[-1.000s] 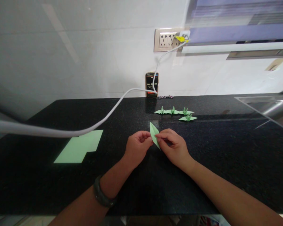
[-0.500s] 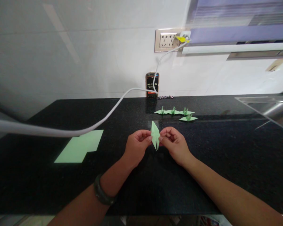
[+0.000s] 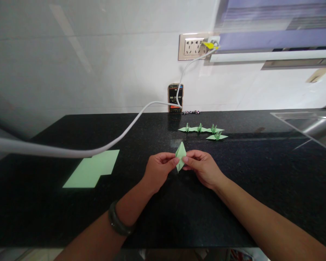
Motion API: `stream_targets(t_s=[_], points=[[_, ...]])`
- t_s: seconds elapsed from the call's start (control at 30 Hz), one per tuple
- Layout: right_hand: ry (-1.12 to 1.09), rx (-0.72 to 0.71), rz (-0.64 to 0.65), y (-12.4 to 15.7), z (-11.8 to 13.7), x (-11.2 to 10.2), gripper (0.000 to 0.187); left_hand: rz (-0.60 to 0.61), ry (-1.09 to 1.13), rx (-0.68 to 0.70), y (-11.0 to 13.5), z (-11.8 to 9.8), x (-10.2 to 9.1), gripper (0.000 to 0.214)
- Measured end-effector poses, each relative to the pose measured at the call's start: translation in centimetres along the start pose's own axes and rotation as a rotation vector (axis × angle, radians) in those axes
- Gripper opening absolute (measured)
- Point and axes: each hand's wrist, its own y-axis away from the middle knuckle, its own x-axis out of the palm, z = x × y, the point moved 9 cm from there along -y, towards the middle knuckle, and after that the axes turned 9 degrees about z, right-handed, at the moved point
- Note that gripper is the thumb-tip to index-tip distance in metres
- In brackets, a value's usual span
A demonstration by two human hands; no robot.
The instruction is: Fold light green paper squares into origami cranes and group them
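The left hand (image 3: pixel 159 168) and the right hand (image 3: pixel 202 167) both pinch 1 small folded green paper (image 3: pixel 180 156), thumb and forefinger closed on its 2 opposite side edges, the other fingers curled in. The paper sits between the 2 hands, raised just above the black counter (image 3: pixel 233 195), not resting on it.

As I judge it, this fold goes best with the grip kept light and close to the edges, so the narrow flaps can be lined up before any crease is pressed. Both pinches should sit level with each other; an uneven pull would skew the centre line. Running a fingernail along the crease only after the tips meet keeps the points sharp, and laying the piece on the counter just below the hands would give a firmer backing for that press.

The paper is pale green, matte and thin, folded into a slim kite or diamond shape. 1 pointed tip stands up beyond the fingers and a narrower tip hangs down below them. A centre ridge runs its length; whether the lower tip is split I cannot tell.

Beyond the right hand, 4 finished green cranes (image 3: pixel 203 130) stand in a loose row. Well to the left of the left hand lie flat green sheets (image 3: pixel 93 169), overlapping. A white cable (image 3: pixel 119 137) arcs above them toward a phone (image 3: pixel 175 98) propped far beyond the hands. A dark wristband (image 3: pixel 116 224) circles the left wrist.
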Motion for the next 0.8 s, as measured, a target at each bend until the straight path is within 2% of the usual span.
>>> stream_targets(t_s=[0.37, 0.47, 0.7, 0.8], points=[[-0.204, 0.119, 0.163, 0.2, -0.9, 1.6, 0.016, 0.027, 0.135, -0.014, -0.2, 0.5, 0.3, 0.018], [-0.158, 0.099, 0.124, 0.2, -0.6, 1.4, 0.016, 0.015, 0.035, 0.008, -0.1, 0.3, 0.0, 0.018], [-0.011, -0.032, 0.034, 0.0, 0.5, 0.4, 0.015, 0.054, -0.375, 0.120, 0.2, -1.3, 0.6, 0.015], [-0.016, -0.050, 0.025, 0.0, 0.4, 0.3, 0.014, 0.076, -0.412, 0.120, 0.2, -1.2, 0.8, 0.016]])
